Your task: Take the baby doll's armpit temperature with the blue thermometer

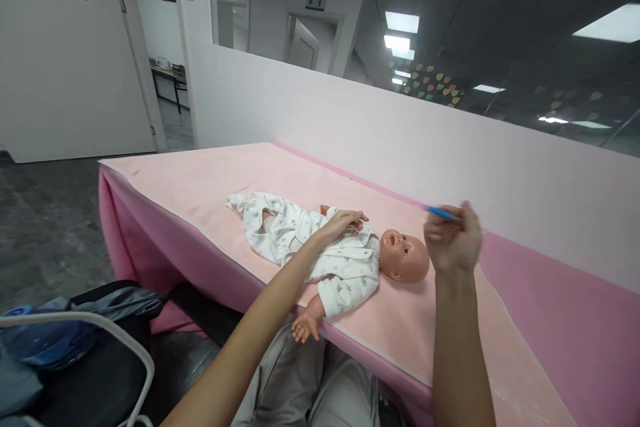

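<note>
A baby doll (350,253) lies on its back on the pink-covered table (200,180), its bald head pointing right. It wears white clothes with small green prints. My left hand (345,225) rests on the doll's chest, near one of its hands, with the fingers slightly bent; what lies under them is hidden. To the right of the doll's head, my right hand (454,240) is raised, slightly blurred, its fingers closed around a thin blue stick-like object (442,213) that points left.
A white wall with a dark window (450,47) runs behind the table. On the left are a white door (70,60) and a doorway. At the lower left stands a black chair (105,373) with a blue item and grey cloth.
</note>
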The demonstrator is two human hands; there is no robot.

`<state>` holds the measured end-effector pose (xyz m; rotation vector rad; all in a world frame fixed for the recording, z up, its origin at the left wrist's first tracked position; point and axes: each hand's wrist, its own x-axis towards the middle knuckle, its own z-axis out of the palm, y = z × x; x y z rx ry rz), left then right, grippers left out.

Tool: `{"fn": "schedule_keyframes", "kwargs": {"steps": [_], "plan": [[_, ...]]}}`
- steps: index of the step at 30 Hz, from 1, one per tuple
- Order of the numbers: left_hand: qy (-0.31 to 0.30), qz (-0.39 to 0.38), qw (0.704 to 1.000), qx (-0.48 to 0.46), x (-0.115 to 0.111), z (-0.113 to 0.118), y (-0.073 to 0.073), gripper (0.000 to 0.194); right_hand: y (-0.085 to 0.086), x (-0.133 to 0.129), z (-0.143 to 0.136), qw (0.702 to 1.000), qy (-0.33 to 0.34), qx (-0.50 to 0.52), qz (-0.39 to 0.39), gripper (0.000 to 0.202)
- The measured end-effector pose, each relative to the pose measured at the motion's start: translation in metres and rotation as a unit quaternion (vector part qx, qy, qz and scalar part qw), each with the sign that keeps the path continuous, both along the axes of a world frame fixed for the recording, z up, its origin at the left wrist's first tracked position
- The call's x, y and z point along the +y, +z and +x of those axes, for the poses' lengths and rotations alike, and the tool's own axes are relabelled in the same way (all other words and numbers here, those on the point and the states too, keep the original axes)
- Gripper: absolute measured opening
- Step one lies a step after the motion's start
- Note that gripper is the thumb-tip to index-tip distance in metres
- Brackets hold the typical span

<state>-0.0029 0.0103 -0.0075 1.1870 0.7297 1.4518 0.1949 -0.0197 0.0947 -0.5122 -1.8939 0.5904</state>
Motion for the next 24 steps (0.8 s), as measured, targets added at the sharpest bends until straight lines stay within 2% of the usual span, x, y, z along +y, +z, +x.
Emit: {"fn": "schedule_keyframes", "kwargs": {"steps": [3, 6, 8, 10, 12, 14, 17, 20, 22, 24], "plan": [[0.033, 0.008, 0.995, 0.091, -0.002, 0.003, 0.001, 0.037, -0.013, -0.01, 0.0, 0.991, -0.037, -0.075, 0.102, 0.063], [0.071, 0.042, 0.981, 0.178, -0.006, 0.003, 0.003, 0.031, -0.038, -0.029, -0.001, 0.99, -0.03, -0.119, 0.074, 0.047], [0.053, 0.063, 0.97, 0.23, -0.009, 0.002, 0.004, 0.028, -0.056, -0.041, 0.006, 0.99, -0.054, -0.123, 0.038, 0.035], [0.007, 0.071, 0.958, 0.277, -0.011, 0.001, 0.006, 0.026, -0.076, -0.048, 0.019, 0.986, -0.096, -0.133, 0.02, 0.027], [-0.021, 0.073, 0.946, 0.316, -0.012, 0.0, 0.008, 0.027, -0.1, -0.05, 0.033, 0.974, -0.137, -0.177, 0.038, 0.022], [-0.022, 0.076, 0.936, 0.344, -0.011, -0.002, 0.008, 0.028, -0.123, -0.047, 0.045, 0.95, -0.176, -0.244, 0.079, 0.021], [-0.023, 0.086, 0.929, 0.36, -0.009, -0.003, 0.007, 0.026, -0.151, -0.037, 0.053, 0.921, -0.197, -0.309, 0.13, 0.021], [-0.034, 0.095, 0.933, 0.346, -0.008, -0.004, 0.004, 0.025, -0.161, -0.029, 0.053, 0.917, -0.168, -0.339, 0.122, 0.025], [-0.039, 0.093, 0.936, 0.337, -0.007, -0.005, 0.003, 0.025, -0.158, -0.027, 0.051, 0.92, -0.136, -0.351, 0.111, 0.03], [-0.038, 0.087, 0.939, 0.33, -0.007, -0.004, 0.003, 0.024, -0.149, -0.025, 0.046, 0.92, -0.139, -0.348, 0.112, 0.032]]}}
